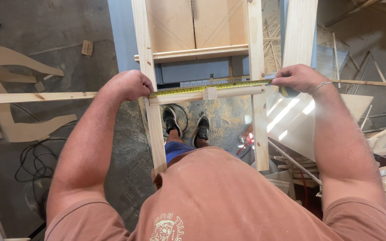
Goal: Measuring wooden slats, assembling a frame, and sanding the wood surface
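Observation:
A yellow tape measure (202,88) is stretched across a pale wooden frame (149,67), just above a short crosspiece (188,96). My left hand (130,85) pins the tape's end against the frame's left upright. My right hand (298,78) holds the tape's case at the right upright (256,53), with a thin bracelet on the wrist. A small wood block (209,93) sits on the middle of the crosspiece. A metal ruler (206,82) lies just behind the tape.
A long wood strip (32,97) runs off to the left. Curved plywood cutouts (18,129) and a black cable (34,163) lie on the floor at left. Scrap wood and boards (380,143) pile up at right. My shoes (186,125) stand on sawdust below.

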